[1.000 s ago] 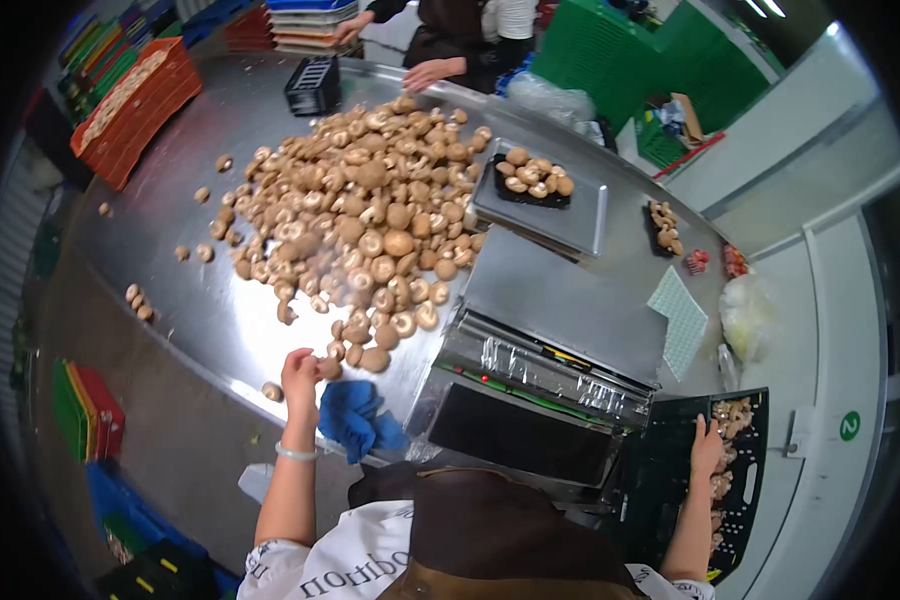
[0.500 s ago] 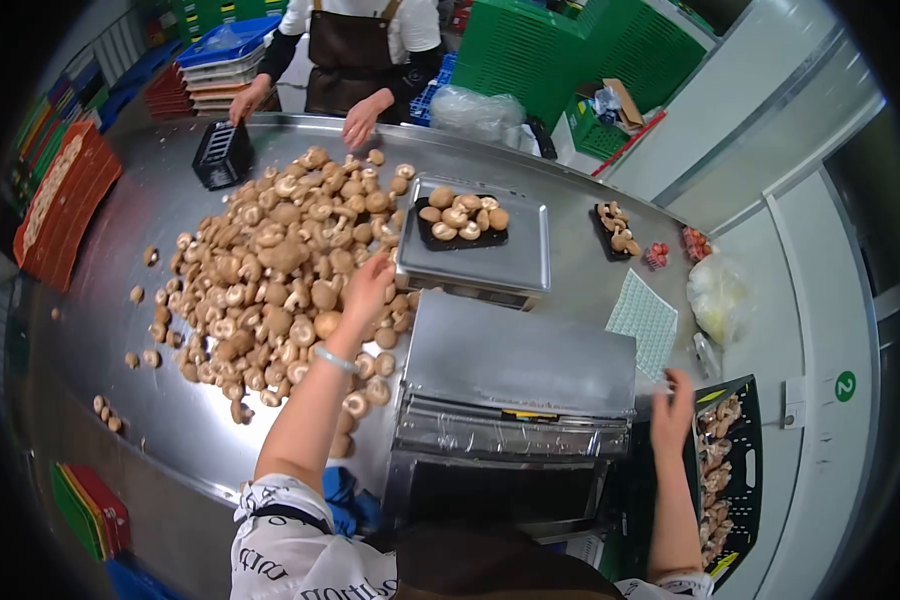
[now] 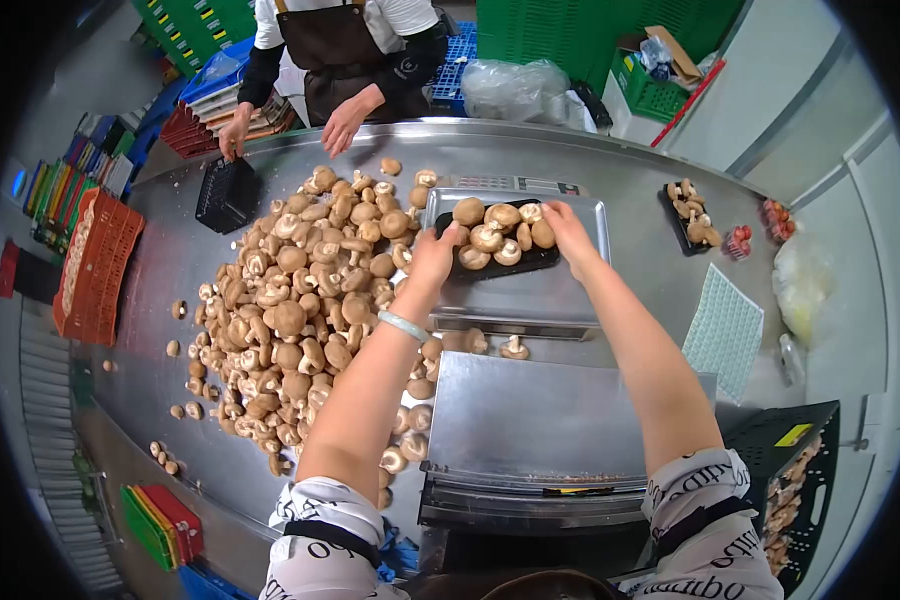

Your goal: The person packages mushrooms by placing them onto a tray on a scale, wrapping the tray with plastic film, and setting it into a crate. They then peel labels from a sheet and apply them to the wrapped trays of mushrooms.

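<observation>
fingers (image 3: 451,238) of the left hand (image 3: 433,258) are curling over one end of the black tray (image 3: 518,266), and the right hand (image 3: 570,232) is clamping the other end. both are gripping it, not spread. the tray is sitting on the scale platform (image 3: 530,300), heaped with mushrooms (image 3: 492,236) — that filling looks done. beside it a big loose pile (image 3: 295,300) is lying on the steel table (image 3: 610,160), so much seems left. across the table a co-worker's hand (image 3: 344,125) is hovering near a spare tray (image 3: 226,195).
</observation>
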The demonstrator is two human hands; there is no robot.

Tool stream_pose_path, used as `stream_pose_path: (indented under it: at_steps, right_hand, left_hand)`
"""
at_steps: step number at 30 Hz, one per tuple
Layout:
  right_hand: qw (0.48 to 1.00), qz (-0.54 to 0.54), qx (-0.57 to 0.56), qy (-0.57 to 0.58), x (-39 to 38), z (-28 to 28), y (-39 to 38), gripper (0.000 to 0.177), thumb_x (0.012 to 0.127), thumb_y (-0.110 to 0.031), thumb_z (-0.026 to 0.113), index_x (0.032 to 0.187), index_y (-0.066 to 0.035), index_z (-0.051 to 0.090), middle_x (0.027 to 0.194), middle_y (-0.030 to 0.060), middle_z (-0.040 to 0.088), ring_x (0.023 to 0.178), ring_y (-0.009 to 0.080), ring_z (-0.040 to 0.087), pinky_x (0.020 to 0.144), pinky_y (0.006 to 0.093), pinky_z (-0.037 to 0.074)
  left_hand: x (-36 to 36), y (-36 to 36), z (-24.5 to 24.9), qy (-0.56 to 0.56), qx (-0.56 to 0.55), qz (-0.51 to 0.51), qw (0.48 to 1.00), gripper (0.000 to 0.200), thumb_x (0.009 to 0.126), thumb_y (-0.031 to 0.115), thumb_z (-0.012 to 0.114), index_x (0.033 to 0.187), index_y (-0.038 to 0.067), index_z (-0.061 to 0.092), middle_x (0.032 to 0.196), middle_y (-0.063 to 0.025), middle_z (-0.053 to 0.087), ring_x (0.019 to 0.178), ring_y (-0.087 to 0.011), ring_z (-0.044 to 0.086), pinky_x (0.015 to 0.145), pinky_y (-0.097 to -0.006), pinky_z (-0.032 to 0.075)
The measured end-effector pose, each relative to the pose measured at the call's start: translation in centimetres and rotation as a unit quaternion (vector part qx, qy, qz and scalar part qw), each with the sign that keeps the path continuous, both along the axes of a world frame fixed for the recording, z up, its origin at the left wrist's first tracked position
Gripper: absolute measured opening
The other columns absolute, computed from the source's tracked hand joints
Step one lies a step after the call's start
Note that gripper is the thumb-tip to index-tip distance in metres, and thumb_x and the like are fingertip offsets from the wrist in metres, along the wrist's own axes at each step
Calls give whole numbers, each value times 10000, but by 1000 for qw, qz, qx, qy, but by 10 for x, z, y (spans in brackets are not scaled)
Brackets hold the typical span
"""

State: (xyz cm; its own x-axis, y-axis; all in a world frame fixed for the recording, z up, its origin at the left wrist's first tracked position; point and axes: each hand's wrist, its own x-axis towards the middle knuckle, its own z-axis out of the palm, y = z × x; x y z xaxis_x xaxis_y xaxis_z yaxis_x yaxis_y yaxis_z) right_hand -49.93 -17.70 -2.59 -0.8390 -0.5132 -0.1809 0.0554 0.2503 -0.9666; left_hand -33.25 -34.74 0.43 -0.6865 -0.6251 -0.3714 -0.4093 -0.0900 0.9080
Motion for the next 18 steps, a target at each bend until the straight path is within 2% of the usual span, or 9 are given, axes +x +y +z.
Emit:
stream_pose_path:
  at_steps: [3,4,7,9,12,15,16,18]
  right_hand:
    - [996,-27,11,79,6,-12,-7,474,946,-348,539,1264,1,498,1254,196,552,1191,303,522,1007,362,382]
    - [994,-43,13,96,9,-13,-1,460,940,-328,547,1259,0,506,1259,199,550,1184,318,525,1007,371,386]
    - [988,-31,22,151,25,5,31,465,941,-328,544,1274,-6,496,1277,201,538,1188,319,523,1007,376,388]
    - [990,-26,29,137,50,35,64,486,942,-340,551,1293,-11,482,1292,199,526,1188,320,525,998,383,401]
    - [992,-17,52,116,101,72,126,501,937,-340,573,1313,-25,471,1300,192,515,1182,317,530,991,384,412]
    - [991,-37,89,95,145,66,191,491,939,-321,575,1321,-31,468,1300,185,513,1159,310,543,983,379,422]
    - [986,-51,93,126,157,53,212,481,941,-305,577,1320,-27,471,1292,177,519,1139,301,554,968,373,434]
    - [989,-70,90,98,184,60,245,469,942,-289,577,1316,-26,476,1290,175,521,1136,299,558,965,370,438]
  left_hand:
    - [-2,4,-1,-9,-26,-15,1000,754,929,453,557,1383,-116,362,1419,-225,433,1308,-274,424,1080,-328,304]
    - [-3,11,-9,42,-90,38,994,475,927,356,577,1152,-62,570,1051,-166,652,948,-246,619,837,-348,470]
    - [12,27,-6,116,-92,34,988,529,927,345,588,1228,-85,527,1120,-174,628,999,-245,603,880,-345,461]
    - [31,42,3,95,-111,3,989,633,923,360,605,1350,-77,440,1251,-186,555,1063,-231,565,925,-328,445]
    - [74,87,42,63,-3,-54,997,621,932,347,600,1377,-50,424,1281,-161,534,1053,-198,557,925,-304,439]
    - [112,132,25,75,5,-115,991,615,940,321,597,1384,-60,407,1286,-155,528,1059,-201,549,926,-309,435]
    - [123,150,11,110,43,-114,986,610,942,291,597,1382,-78,393,1287,-157,524,1091,-213,539,943,-321,430]
    - [144,180,14,88,30,-139,986,608,938,263,603,1379,-92,384,1340,-199,491,1145,-243,529,980,-340,419]
